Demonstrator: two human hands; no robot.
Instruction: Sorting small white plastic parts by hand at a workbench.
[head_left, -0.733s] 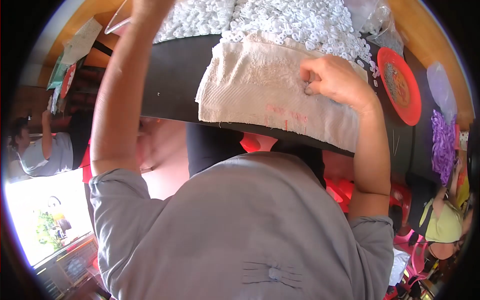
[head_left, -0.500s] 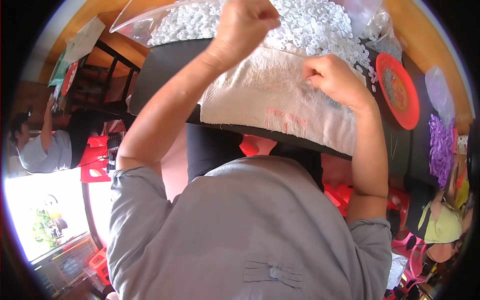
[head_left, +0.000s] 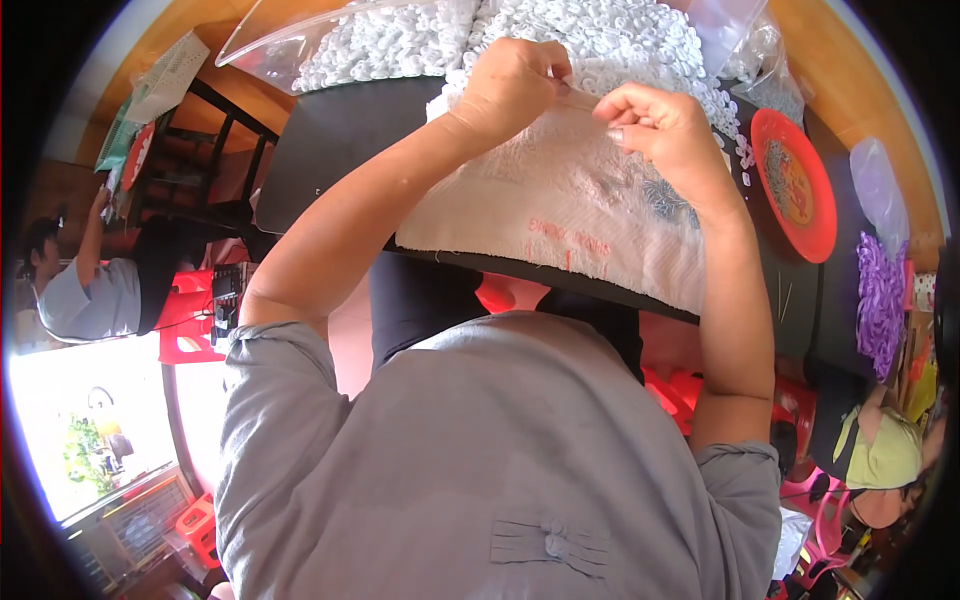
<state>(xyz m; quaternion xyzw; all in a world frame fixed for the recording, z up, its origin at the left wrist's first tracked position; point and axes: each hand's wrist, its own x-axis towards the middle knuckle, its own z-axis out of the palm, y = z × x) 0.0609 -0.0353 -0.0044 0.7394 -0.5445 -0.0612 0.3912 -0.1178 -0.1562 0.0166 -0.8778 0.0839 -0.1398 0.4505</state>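
Note:
Both my hands are raised over a cream towel (head_left: 480, 205) spread on the dark table. My left hand (head_left: 515, 88) is closed in a pinch, near the pile of small white plastic pieces (head_left: 620, 45). Facing it, my right hand (head_left: 665, 125) has its fingers curled, thumb and forefinger close together. A thin pale strip or piece shows between the fingertips of the two hands, too small to name. Below my right hand, a little heap of thin grey metal pieces (head_left: 668, 200) lies on the towel.
A red plate (head_left: 815, 225) with grey metal pieces stands at the right. Beyond it lie a bundle of purple strips (head_left: 880, 300) and clear plastic bags (head_left: 765, 65). A clear tray (head_left: 262, 52) edges the white pile. Other people sit at far left and right.
My left hand has come down and toward the right, closer to my right hand. My right hand has shifted slightly up, uncovering more of the grey metal heap.

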